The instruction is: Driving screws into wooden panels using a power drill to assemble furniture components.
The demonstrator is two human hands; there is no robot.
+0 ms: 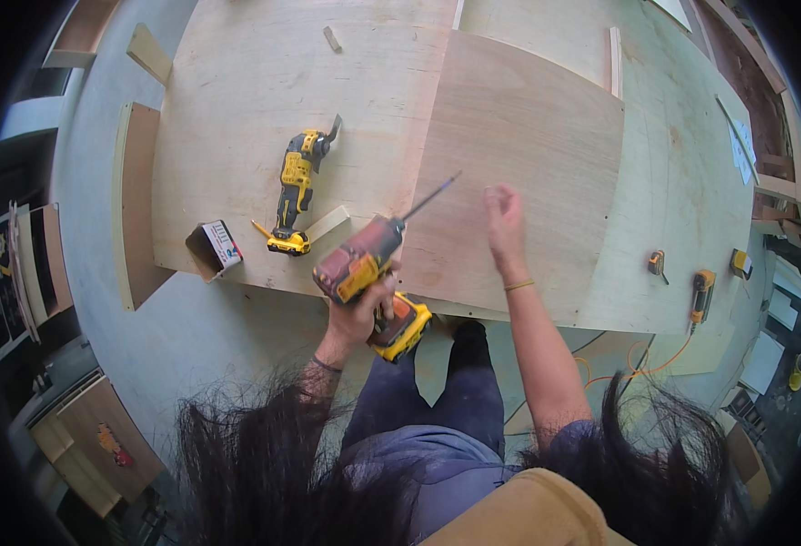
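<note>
My left hand [364, 314] is wrapped round the grip of a yellow and black cordless drill [361, 259]. Its long thin bit [432, 194] points up and to the right over the plywood, and its yellow battery [401, 328] hangs past the table's near edge. My right hand [507, 226] is over the darker plywood panel [528, 136], right of the bit tip and apart from it. Its fingers are curled together; whatever they may hold is hidden. Left of the drill lies a yellow and black oscillating multi-tool [298, 187], beside a short wood block [329, 225].
An open small box [216, 247] stands at the table's near left corner, beside an upright board [138, 205]. Toward the right edge lie a tape measure [657, 263] and a yellow air tool [702, 296] with an orange hose [659, 369]. A small wood offcut [332, 39] lies far off.
</note>
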